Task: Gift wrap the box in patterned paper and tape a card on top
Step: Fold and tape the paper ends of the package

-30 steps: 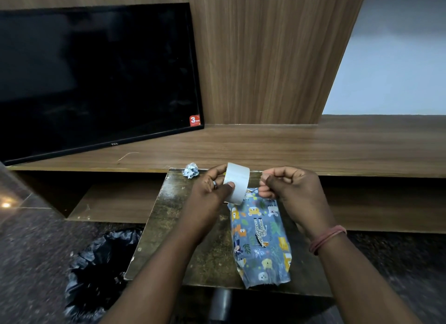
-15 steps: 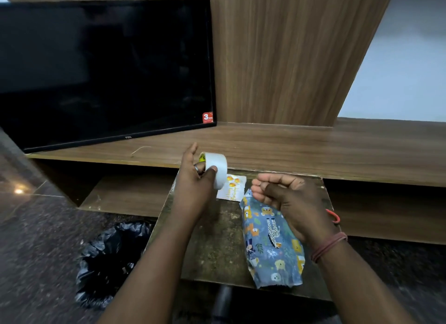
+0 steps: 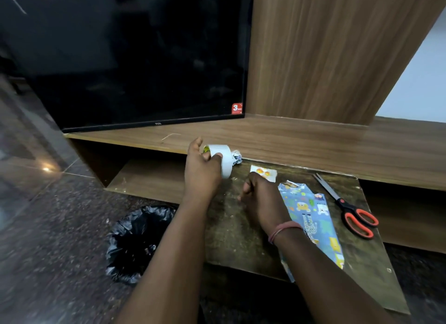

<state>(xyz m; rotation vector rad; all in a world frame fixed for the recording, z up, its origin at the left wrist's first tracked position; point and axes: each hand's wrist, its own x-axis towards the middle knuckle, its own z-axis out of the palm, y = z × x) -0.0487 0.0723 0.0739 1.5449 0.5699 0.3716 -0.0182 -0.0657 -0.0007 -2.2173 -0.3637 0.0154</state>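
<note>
Tape work is the step we read here: the box (image 3: 311,217) already wears its blue animal-print paper and lies lengthwise in the lower right of the small counter (image 3: 231,232), so wrapping looks finished and fixing the card is what remains. Our left hand (image 3: 201,173) holds the white tape roll (image 3: 221,160) near the centre of the frame, thumb across its outer face and fingers round the far side, lifted near the counter's far left corner. Our right hand (image 3: 261,198) sits just below and to the right of the roll with fingers curled inward; it may be pinching a drawn strip of tape, but no strip shows, so we cannot tell whether that grip holds anything. The card (image 3: 263,172), white with orange shapes, lies flat on the counter just above the right hand's knuckles, beside the far end of the box and not yet on it. The box itself is to the right of both hands, its near part hidden under the right forearm, apart from the roll. Scissors (image 3: 347,206) with orange handles lie to the right of the box, blades pointing toward the top of the frame. A crumpled paper scrap (image 3: 236,157) rests just behind the roll. We judge the next move needs a short length of tape freed, then the card lifted onto the top face of the box and pressed down squarely while the strip goes on.
</note>
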